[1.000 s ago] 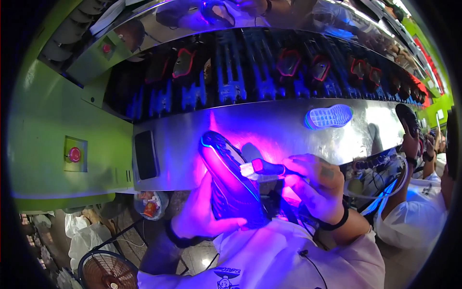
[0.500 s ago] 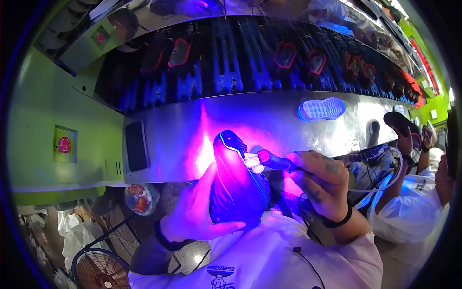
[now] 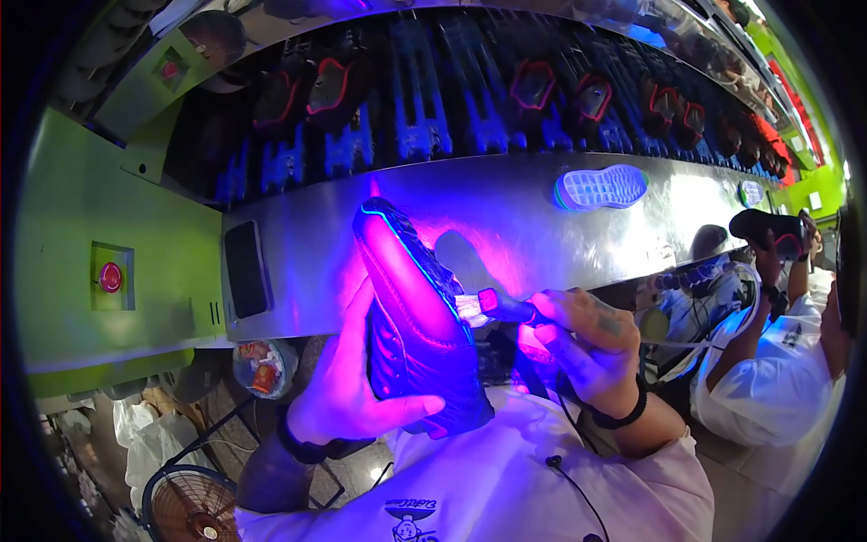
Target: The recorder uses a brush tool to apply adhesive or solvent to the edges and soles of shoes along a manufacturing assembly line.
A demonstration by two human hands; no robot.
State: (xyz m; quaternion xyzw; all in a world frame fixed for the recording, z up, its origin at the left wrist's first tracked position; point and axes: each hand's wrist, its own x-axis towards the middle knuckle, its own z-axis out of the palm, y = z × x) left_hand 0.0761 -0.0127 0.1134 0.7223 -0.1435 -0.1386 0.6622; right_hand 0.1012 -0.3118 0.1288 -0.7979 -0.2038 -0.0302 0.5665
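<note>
A dark shoe upper (image 3: 417,312) is tilted over the bench's near edge, toe pointing away from me, under strong violet light. A glowing line runs along its lower border. My left hand (image 3: 348,379) grips it from the left, thumb across the heel end and fingers along the side. In my right hand (image 3: 587,348) is a brush (image 3: 501,305) with a dark handle and pale bristles. The bristles touch the shoe's right side, about midway along. My right fingers wrap the handle's end.
A pale sole (image 3: 603,187) lies on the metal bench (image 3: 533,235), and a phone-like dark slab (image 3: 247,269) at its left. Behind runs a conveyor (image 3: 420,108) carrying several shoes. A red button (image 3: 110,277) sits in the green panel. At right, a co-worker's hands hold another shoe (image 3: 768,230).
The shoe has shifted up and left with my left hand and turned so more of its side shows. The brush has moved from near the toe to farther back along the edge.
</note>
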